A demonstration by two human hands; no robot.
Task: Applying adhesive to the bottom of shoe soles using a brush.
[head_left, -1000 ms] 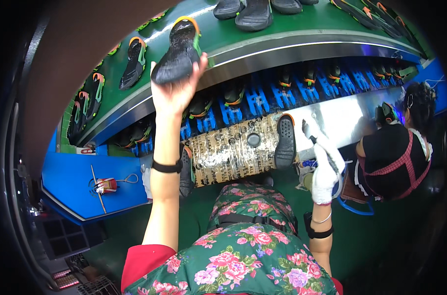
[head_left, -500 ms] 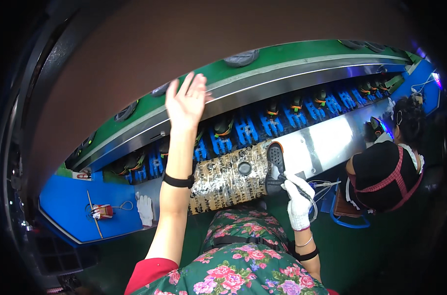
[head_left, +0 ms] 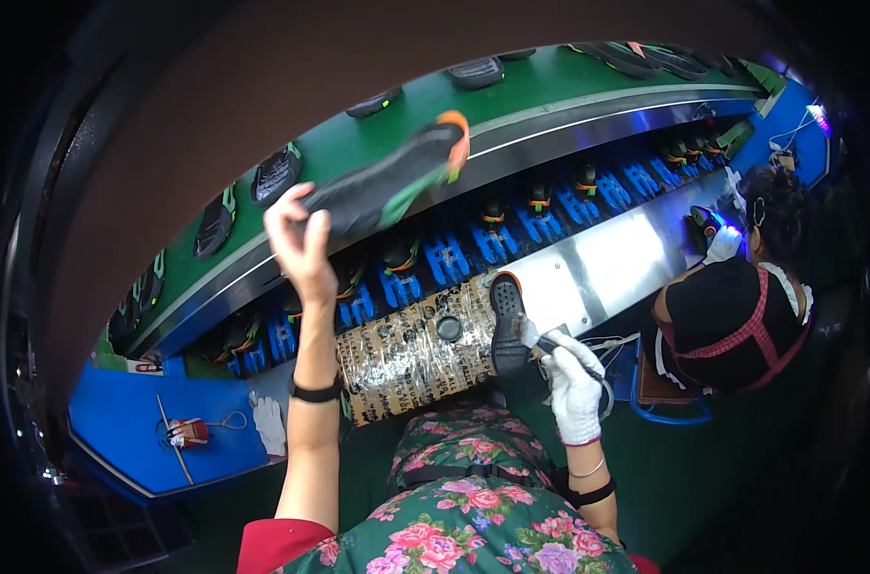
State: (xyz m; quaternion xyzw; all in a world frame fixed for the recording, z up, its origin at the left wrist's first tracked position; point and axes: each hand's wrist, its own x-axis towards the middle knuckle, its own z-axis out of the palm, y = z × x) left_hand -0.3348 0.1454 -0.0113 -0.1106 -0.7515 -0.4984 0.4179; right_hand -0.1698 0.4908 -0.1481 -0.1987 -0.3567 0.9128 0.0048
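Note:
My bare left hand point(head_left: 303, 249) is raised over the near edge of the green conveyor. Between its thumb and fingers is one end of a black shoe sole point(head_left: 387, 187) with green and orange edging, blurred by motion. My white-gloved right hand point(head_left: 576, 387) grips a brush point(head_left: 540, 338) with a dark handle and a cable or tube trailing from it. The bristles touch or hover just over a second dark shoe sole point(head_left: 508, 311), with small holes and an orange rim, at the bench's near edge; I cannot tell which.
Several soles lie on the green conveyor point(head_left: 416, 124). Below it, blue cradles point(head_left: 447, 258) hold dark shoes. Taped cardboard point(head_left: 397, 368) covers part of the metal bench, with a round black disc point(head_left: 449, 328) on it. A co-worker point(head_left: 732, 316) sits at right. A spare glove point(head_left: 269, 426) lies at left.
My left hand was empty and spread over the conveyor; now it holds a black sole, lower and further left. The brush has swung over the sole on the bench. The view has shifted slightly.

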